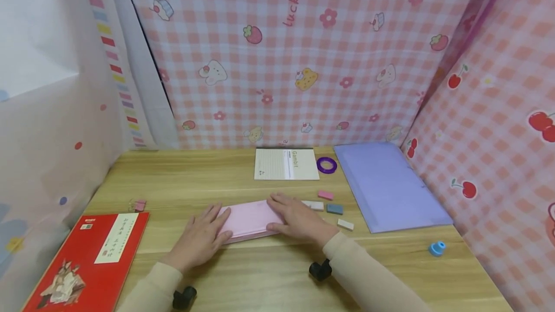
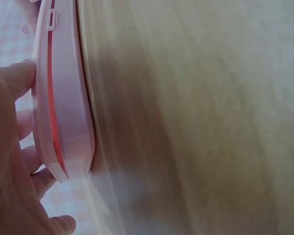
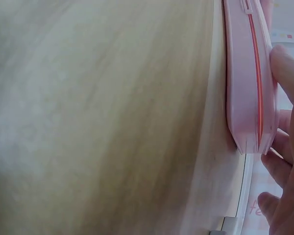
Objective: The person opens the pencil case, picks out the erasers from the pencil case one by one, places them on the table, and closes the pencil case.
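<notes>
Pink pouch (image 1: 249, 220) lying flat toward the worktop's (image 1: 277, 278) near edge, midway along. Looks light, soft-sided, a little slippery; best gripped at both short ends. Left hand (image 1: 200, 240) and right hand (image 1: 299, 219) pressing on top, fingers straight, released. Contents hidden; zip line barely legible in blurred wrist views.

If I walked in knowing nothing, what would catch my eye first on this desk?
Most likely the two hands, left hand and right hand, resting flat on a pink case at the middle of the wooden desk. After that, the bright red book at the near left corner and the large purple folder on the right, all against a pink checked backdrop.
</notes>
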Demonstrator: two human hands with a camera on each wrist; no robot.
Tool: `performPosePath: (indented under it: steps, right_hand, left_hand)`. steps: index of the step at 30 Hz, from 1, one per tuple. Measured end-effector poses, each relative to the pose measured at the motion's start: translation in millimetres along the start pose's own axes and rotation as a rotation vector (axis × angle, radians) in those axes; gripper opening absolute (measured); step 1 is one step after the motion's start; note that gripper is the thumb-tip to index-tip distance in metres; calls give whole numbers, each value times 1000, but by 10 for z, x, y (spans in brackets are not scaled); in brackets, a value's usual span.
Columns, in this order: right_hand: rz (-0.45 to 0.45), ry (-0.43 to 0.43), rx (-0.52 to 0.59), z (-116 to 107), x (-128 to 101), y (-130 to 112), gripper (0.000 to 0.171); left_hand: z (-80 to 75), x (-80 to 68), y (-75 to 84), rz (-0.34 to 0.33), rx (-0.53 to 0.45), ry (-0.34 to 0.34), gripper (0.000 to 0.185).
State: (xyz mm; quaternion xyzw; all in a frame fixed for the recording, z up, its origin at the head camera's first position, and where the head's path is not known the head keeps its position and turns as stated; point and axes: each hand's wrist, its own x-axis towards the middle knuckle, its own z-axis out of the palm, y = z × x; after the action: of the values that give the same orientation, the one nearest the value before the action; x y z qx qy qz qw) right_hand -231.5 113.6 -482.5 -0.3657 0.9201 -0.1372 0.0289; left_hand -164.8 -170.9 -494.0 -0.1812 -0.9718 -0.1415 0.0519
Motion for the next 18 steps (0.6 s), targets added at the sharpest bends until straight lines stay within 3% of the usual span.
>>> performPosePath:
  steps: [18]
  right_hand:
    - [39, 15, -1, 29, -43, -24, 77]
  left_hand:
    - [1, -21, 78, -16, 23, 5, 62]
